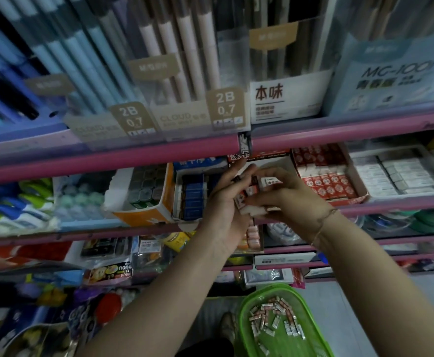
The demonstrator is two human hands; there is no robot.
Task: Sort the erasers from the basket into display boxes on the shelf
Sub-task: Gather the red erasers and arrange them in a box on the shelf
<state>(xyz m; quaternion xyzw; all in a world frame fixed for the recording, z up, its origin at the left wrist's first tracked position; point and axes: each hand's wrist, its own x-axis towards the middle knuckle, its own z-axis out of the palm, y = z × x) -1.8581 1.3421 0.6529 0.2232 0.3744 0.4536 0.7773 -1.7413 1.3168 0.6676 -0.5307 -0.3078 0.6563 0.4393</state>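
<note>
Head view showed both hands raised to the middle shelf [107, 161], in front of a white display box [275, 161] with a red header. Left hand [226, 199] curled its fingers round a small stack of erasers [247, 194]; right hand [283, 194] pinched a white-sleeved eraser [268, 182] at the top of that stack, its lower fingers supporting the stack from beneath. Neither hand had released anything into the box at this moment. Adjacent red display box [324, 176] to the right appeared well stocked, as did the blue-eraser box [192, 194] to the left. Green basket [247, 315] on the floor below held many loose erasers [272, 318], well apart from the shelf. Judged from this, sorting was under way, with a substantial part outstanding.
</note>
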